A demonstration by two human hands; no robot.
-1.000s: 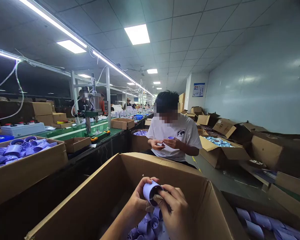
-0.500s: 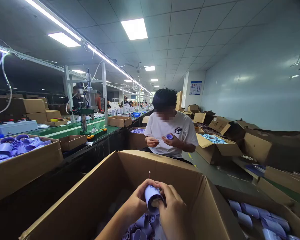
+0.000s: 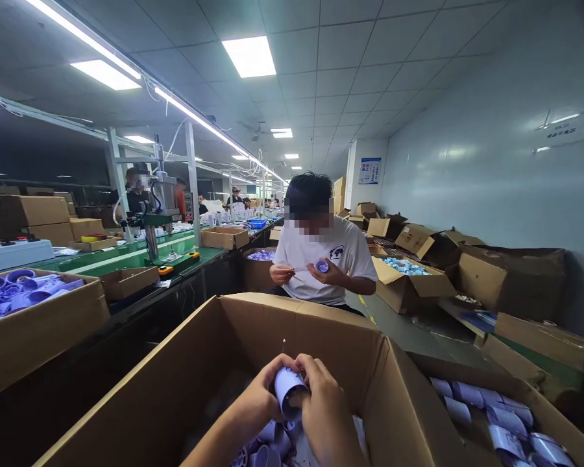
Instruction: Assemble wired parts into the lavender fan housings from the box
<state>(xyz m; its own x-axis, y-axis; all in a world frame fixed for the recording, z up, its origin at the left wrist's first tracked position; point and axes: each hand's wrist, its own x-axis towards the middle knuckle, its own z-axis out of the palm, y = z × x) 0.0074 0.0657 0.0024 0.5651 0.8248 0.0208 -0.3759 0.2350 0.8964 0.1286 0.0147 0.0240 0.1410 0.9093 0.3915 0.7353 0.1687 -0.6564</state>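
Over an open cardboard box [image 3: 185, 353], I hold a pale purple plastic cylinder [image 3: 288, 388] with its open end tilted toward me. My left hand [image 3: 267, 388] is wrapped round its left side. My right hand [image 3: 321, 399] grips the right rim, with the thumb reaching into the opening. A thin wire with a light tip [image 3: 284, 345] sticks up behind the cylinder. What lies inside the opening is mostly hidden by my thumb. Below my hands, more purple cylinders [image 3: 267, 447] lie loose in the box.
Opposite me a person in a white shirt [image 3: 324, 259] holds a small purple cup. A box of purple parts [image 3: 43, 318] stands at left beside a green conveyor bench [image 3: 175, 263] with a press [image 3: 163, 207]. At right, another box [image 3: 571, 425] holds more cylinders.
My right hand's fingers have moved from inside the opening to round the cylinder's top and right rim. The view has turned slightly right. The person opposite has drawn their hands apart.
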